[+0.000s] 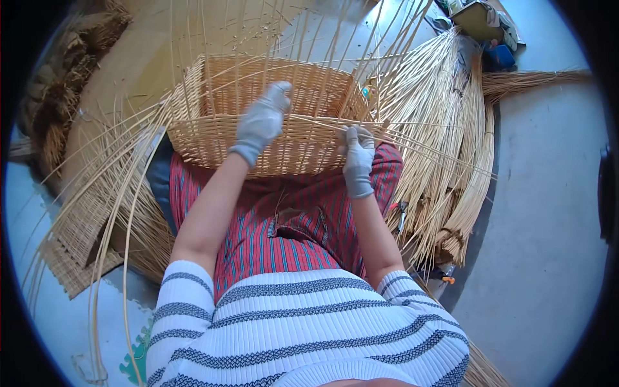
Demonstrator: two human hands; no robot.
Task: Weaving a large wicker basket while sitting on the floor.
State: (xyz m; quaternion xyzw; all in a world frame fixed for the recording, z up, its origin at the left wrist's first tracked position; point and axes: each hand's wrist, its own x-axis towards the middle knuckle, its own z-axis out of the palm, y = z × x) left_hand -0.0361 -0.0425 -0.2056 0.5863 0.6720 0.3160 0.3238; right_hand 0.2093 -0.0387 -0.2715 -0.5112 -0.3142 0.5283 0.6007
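Note:
A rectangular woven basket (193, 142) rests across my lap, with long thin stakes rising from its walls and loose strands trailing to both sides. My left hand (264, 119), in a pale grey glove, is raised over the near wall at the middle, its fingers curled; what they hold, if anything, is unclear. My right hand (358, 158), gloved too, is closed on thin reeds (412, 142) at the near rim toward the right end of the basket.
Long bundles of pale reeds (432, 97) lie at my right, near pliers (401, 216). A woven mat (77, 258) and loose strands are at my left. A dark fibrous heap (55, 90) runs along the upper left. A green container (477, 22) stands at the upper right.

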